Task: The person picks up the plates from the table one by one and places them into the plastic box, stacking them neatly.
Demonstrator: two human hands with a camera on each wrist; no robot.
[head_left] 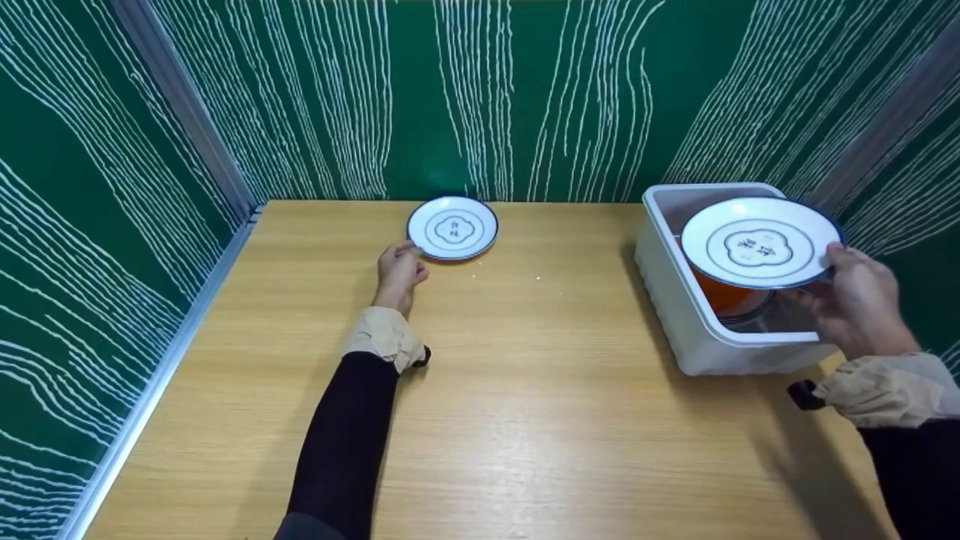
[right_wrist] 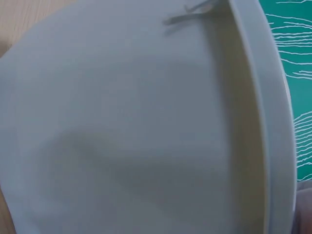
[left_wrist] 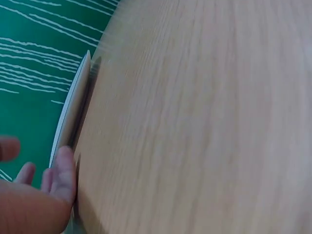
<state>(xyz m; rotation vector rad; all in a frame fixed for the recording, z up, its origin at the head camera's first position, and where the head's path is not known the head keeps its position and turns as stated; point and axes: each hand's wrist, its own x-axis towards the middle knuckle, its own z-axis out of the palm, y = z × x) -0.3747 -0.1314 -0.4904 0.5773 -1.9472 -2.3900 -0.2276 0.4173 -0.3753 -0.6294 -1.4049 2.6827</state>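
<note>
A white plate (head_left: 453, 228) with a blue rim and dark characters in its centre lies near the table's back edge. At its front-left rim is my left hand (head_left: 400, 273), its fingers beside the edge. In the left wrist view that plate (left_wrist: 73, 105) appears edge-on, with a gap between the thumb and the fingers (left_wrist: 65, 168). My right hand (head_left: 862, 300) grips a second, larger plate (head_left: 757, 244) of the same pattern by its right rim, thumb on top. This plate is held tilted above a white plastic bin (head_left: 675, 315); the right wrist view does not show it.
Inside the bin, partly hidden by the held plate, are an orange item (head_left: 720, 296) and a rounded rim below it. The bin's pale wall (right_wrist: 122, 107) fills the right wrist view. Small white specks dot the wooden table (head_left: 525, 420). Green panels (head_left: 412, 97) with white lines surround it.
</note>
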